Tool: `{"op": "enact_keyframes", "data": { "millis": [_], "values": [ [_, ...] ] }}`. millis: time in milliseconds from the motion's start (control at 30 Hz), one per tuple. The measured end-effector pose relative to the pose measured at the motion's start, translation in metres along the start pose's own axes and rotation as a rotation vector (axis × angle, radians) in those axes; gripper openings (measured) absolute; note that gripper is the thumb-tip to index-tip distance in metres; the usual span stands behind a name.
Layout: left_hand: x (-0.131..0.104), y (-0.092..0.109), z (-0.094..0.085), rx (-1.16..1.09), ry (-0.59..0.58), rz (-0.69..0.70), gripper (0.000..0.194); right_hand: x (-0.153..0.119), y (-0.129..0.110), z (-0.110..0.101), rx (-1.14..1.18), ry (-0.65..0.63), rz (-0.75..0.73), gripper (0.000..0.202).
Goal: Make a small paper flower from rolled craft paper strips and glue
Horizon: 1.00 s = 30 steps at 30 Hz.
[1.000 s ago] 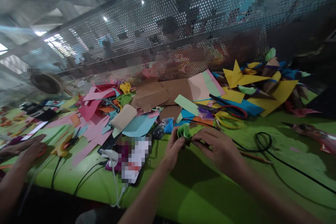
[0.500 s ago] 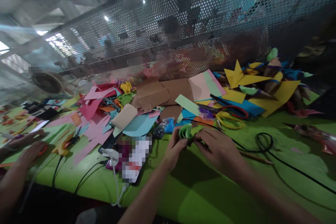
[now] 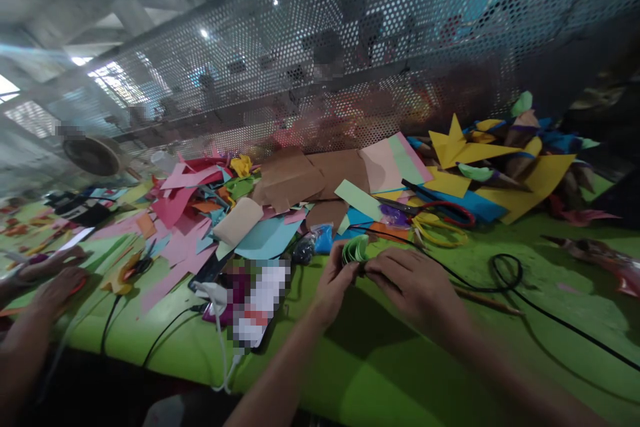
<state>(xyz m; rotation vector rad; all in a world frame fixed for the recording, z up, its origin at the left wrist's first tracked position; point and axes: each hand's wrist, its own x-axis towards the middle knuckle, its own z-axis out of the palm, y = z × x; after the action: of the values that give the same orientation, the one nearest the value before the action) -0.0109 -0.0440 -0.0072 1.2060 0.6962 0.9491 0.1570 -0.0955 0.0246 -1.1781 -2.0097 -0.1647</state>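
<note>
A curled piece of light green paper [image 3: 355, 249] stands between the thumb and fingers of my left hand [image 3: 336, 280], which is closed on it. My right hand [image 3: 407, 280] is closed too, its fingertips pinched together right beside the paper's lower right edge. Whatever lies between those fingertips is hidden from view. Just behind my hands are a small blue plastic packet [image 3: 323, 239], a pair of scissors with red handles [image 3: 453, 212] and a pair with yellow handles [image 3: 440, 230].
Coloured paper scraps [image 3: 180, 233] and brown sheets [image 3: 290, 177] cover the table's back. A phone [image 3: 263, 300] with a white cable lies left of my hands. A black cable [image 3: 520, 270] runs to the right. At far left, another person's hands [image 3: 63, 287] work beside a yellow glue gun [image 3: 120, 277].
The view has shifted very slightly. My right fingers have moved a little against the green paper's edge, while my left hand keeps its hold.
</note>
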Motion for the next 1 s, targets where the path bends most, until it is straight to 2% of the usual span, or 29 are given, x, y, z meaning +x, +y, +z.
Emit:
{"op": "enact_keyframes", "data": {
  "millis": [167,300,400,533,733,1000],
  "values": [
    [-0.0005,0.0033,0.0027,0.018,-0.041,0.036,0.031,0.0025,-0.0028,0.0002,-0.184,-0.001,-0.066,0.02],
    [0.0,0.0006,0.0006,0.044,-0.04,0.022,0.032,0.0033,-0.0036,0.0011,-0.242,-0.016,-0.069,0.021],
    [0.0,-0.001,-0.0011,0.051,0.003,0.009,0.031,0.0031,-0.0041,0.001,-0.217,-0.022,-0.057,0.022],
    [-0.0004,0.0015,-0.0003,0.035,0.046,-0.023,0.033,0.0017,-0.0051,0.0001,-0.067,0.004,-0.027,0.017],
    [-0.0016,-0.0025,-0.0021,-0.035,0.085,-0.054,0.041,-0.0034,-0.0058,0.0004,-0.02,0.017,-0.12,0.02],
    [-0.0018,-0.002,-0.0037,-0.032,0.025,-0.008,0.037,-0.0043,-0.0067,-0.0001,-0.04,0.01,-0.119,0.021]
  ]
}}
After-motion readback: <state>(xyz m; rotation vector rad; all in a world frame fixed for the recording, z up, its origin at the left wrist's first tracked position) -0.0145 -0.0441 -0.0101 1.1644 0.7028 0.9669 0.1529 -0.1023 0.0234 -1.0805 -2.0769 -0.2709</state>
